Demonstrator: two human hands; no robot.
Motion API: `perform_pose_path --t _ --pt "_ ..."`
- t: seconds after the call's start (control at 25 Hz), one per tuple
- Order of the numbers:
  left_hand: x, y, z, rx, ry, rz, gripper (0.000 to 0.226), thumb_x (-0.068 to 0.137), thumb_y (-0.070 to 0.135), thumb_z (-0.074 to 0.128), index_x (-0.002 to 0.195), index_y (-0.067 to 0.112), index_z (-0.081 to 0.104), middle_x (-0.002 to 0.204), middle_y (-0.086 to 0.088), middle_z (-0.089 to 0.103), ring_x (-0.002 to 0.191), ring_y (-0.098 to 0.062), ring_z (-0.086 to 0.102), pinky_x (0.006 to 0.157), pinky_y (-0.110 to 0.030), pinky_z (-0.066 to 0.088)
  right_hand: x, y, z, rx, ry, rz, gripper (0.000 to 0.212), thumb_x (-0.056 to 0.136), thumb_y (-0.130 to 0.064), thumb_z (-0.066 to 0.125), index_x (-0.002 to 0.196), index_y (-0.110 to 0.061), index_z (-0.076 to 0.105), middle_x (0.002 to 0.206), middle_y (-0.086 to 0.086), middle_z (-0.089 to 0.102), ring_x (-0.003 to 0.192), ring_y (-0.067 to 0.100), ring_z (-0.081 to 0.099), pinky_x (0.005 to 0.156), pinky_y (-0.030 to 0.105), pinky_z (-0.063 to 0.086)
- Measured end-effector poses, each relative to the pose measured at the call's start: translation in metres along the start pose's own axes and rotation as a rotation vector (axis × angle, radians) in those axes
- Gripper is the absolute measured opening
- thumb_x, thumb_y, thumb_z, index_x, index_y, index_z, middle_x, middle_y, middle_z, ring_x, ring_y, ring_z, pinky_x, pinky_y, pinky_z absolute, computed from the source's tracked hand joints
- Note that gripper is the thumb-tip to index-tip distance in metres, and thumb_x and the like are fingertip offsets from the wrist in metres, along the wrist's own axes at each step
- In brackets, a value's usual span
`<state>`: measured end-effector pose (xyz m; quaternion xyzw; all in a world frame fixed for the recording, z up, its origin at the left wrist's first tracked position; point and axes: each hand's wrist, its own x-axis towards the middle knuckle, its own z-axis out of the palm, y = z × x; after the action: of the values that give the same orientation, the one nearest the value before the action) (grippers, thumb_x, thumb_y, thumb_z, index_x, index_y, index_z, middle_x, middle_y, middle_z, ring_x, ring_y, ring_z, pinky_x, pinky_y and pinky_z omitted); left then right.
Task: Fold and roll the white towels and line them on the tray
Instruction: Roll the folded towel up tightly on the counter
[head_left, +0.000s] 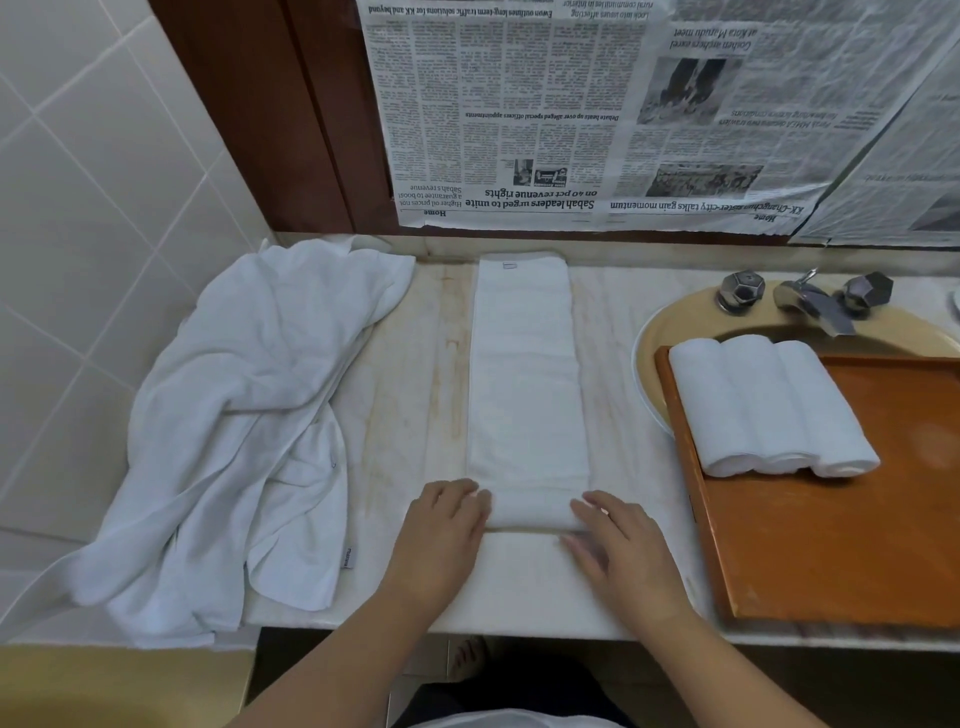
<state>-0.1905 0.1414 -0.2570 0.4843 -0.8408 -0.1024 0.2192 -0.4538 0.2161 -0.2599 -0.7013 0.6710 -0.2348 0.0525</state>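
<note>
A white towel (524, 374) lies folded into a long narrow strip down the middle of the marble counter, its near end turned into a short roll. My left hand (447, 530) presses the left end of that roll with flat fingers. My right hand (618, 545) presses the right end the same way. Three rolled white towels (769, 405) lie side by side at the far left corner of the orange wooden tray (857, 545), which sits over the sink on the right.
A heap of unfolded white towels (244, 426) covers the counter's left side and hangs over its front edge. Behind the tray are the sink rim (649, 353) and chrome taps (810, 301). Newspaper (597, 114) covers the wall behind. Tiled wall stands at left.
</note>
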Motion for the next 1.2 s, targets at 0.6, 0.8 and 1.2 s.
perform_pose_path --t 0.6,0.8,1.2 --pt "0.044 0.017 -0.015 -0.34 -0.176 -0.412 0.015 0.109 0.031 0.043 0.12 0.032 0.052 0.1 0.017 0.056 0.098 -0.011 0.049 0.082 -0.032 0.043 0.052 -0.001 -0.017 0.266 -0.402 0.298 0.038 0.106 -0.051 0.021 0.13 -0.038 0.047 0.116 -0.009 0.05 0.102 0.015 0.058 0.09 0.038 0.049" --pt "0.061 0.012 -0.01 -0.263 -0.181 -0.398 0.019 0.105 0.024 0.047 0.119 0.037 0.051 0.104 0.006 0.052 0.099 -0.019 0.042 0.085 -0.036 0.043 0.081 0.003 -0.02 0.465 -0.36 0.447 0.008 0.105 -0.042 0.048 0.099 -0.047 0.048 0.095 -0.002 0.055 0.082 0.012 0.058 0.069 0.028 0.042" --pt "0.023 -0.007 -0.004 -0.023 -0.057 0.175 0.039 0.099 0.025 0.058 0.134 0.011 0.066 0.134 -0.001 0.065 0.118 -0.024 0.059 0.095 -0.037 0.053 0.037 0.022 -0.005 0.014 -0.145 -0.03 0.047 0.1 -0.052 0.056 0.134 -0.021 0.066 0.131 -0.003 0.062 0.098 0.02 0.061 0.082 0.036 0.055"
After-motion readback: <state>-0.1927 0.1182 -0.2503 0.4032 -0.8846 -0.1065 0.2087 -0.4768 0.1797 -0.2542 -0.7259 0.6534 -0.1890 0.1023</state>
